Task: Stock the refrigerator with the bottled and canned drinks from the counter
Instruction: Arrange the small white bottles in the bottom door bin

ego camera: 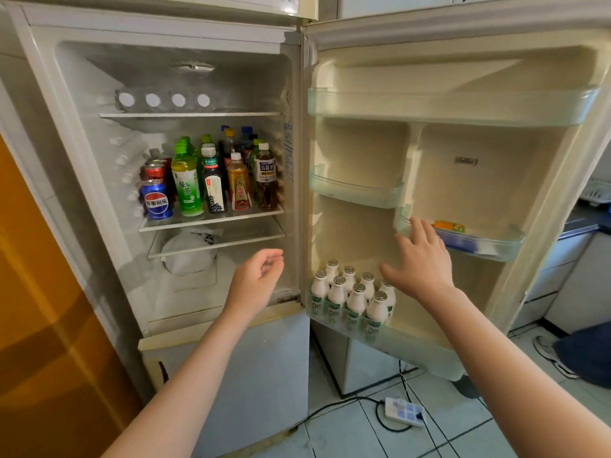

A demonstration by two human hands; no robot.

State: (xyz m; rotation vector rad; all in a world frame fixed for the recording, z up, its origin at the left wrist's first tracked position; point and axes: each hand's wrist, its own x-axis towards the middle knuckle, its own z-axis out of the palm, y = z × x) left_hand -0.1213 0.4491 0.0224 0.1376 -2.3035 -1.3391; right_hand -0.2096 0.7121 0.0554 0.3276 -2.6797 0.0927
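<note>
The refrigerator (165,31) stands open in front of me. Its middle glass shelf (211,220) holds a blue cola can (157,200), red cans (154,171) behind it, a green tea bottle (187,186) and several other tea and soda bottles (238,183). Several small white milk bottles (355,297) fill the bottom door rack. My left hand (256,280) hovers with loosely curled fingers in front of the lower compartment, holding nothing. My right hand (421,259) is spread open before the door's inner wall, above the milk bottles, near a door bin (479,246).
The top shelf carries an egg tray (165,100). A white bag (188,254) lies under the lower shelf. An orange packet (449,226) sits in the right door bin. A power strip (405,411) and cables lie on the tiled floor; someone's shoe (550,355) is at right.
</note>
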